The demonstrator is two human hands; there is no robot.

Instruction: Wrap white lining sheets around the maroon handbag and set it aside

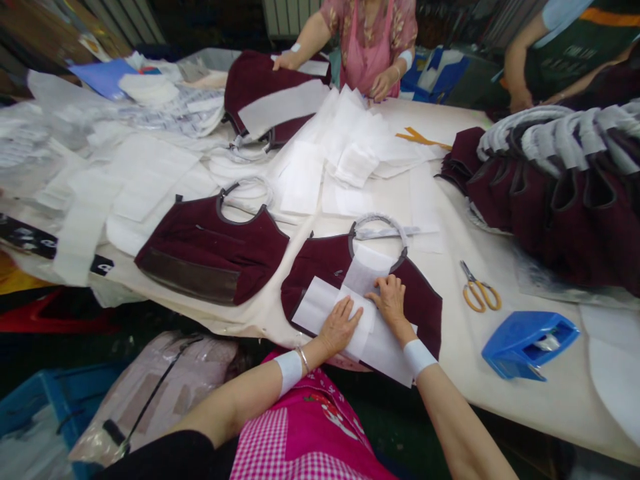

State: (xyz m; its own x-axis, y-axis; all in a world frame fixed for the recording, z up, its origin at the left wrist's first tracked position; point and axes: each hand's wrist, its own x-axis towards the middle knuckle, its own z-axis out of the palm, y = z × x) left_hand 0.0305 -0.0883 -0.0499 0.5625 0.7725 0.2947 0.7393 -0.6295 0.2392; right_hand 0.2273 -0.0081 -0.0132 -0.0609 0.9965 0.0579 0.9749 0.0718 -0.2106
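Observation:
A maroon handbag (320, 267) with a wrapped ring handle lies flat at the table's near edge in front of me. White tissue paper (320, 303) is laid across its front. My left hand (340, 327) lies flat on the paper, fingers stretched out. My right hand (390, 301) presses on the paper just beside it, fingers bent down onto the sheet. A second maroon handbag (210, 250) lies to the left, uncovered.
Yellow-handled scissors (479, 291) and a blue tape dispenser (527, 341) lie to my right. A stack of wrapped maroon bags (560, 187) fills the far right. Loose white paper sheets (345, 147) cover the middle. A person across the table (370, 40) handles another bag (270, 93).

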